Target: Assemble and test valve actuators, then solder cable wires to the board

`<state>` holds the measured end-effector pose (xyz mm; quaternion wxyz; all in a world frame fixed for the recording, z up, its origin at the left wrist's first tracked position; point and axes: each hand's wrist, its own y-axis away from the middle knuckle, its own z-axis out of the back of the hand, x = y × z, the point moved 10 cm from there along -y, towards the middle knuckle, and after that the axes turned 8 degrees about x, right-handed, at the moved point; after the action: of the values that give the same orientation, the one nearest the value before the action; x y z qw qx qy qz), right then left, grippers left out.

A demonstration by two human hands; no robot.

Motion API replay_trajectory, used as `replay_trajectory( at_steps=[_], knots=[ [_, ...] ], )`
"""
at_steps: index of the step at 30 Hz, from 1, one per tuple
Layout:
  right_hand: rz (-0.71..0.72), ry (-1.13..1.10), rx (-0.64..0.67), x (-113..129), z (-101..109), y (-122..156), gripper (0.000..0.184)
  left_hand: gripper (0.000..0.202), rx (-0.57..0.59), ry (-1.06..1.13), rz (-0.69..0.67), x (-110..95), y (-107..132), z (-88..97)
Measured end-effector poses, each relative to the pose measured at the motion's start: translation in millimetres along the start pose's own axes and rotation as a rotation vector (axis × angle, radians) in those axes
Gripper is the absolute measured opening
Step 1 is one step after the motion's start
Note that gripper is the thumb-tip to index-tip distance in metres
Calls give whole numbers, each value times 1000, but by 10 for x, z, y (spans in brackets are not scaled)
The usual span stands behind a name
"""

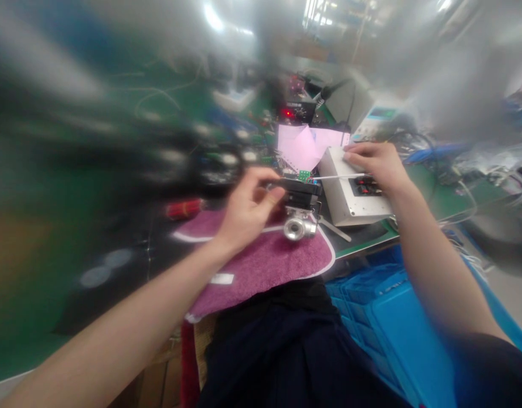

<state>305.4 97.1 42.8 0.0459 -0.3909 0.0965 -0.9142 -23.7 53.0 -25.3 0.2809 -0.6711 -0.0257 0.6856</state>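
Observation:
My left hand [252,207] grips the left side of a black box-shaped actuator [301,195], thumb and fingers curled around its edge. Below the actuator sits a silver metal ball valve [298,228], its round opening facing me. A small green circuit board [304,175] shows on top. From there a white cable [335,177] runs to a white metal box [343,204] with red and black terminals [365,186]. My right hand [375,164] is over this box, fingertips pinched together at its upper face; what they hold, if anything, is too small to name.
A purple cloth [281,260] with white edging lies under the valve. Behind are pink paper [303,144] and a black device with a red light [297,112]. A red cylinder [184,208] lies left. Blue crates [397,317] stand below the green bench edge at right.

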Motion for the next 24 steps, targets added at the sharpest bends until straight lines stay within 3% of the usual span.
replay_trajectory(
  at_steps=[24],
  knots=[
    [-50,13,28,-42,-17,34,18,32,1,5,37,0,14,-27]
  ],
)
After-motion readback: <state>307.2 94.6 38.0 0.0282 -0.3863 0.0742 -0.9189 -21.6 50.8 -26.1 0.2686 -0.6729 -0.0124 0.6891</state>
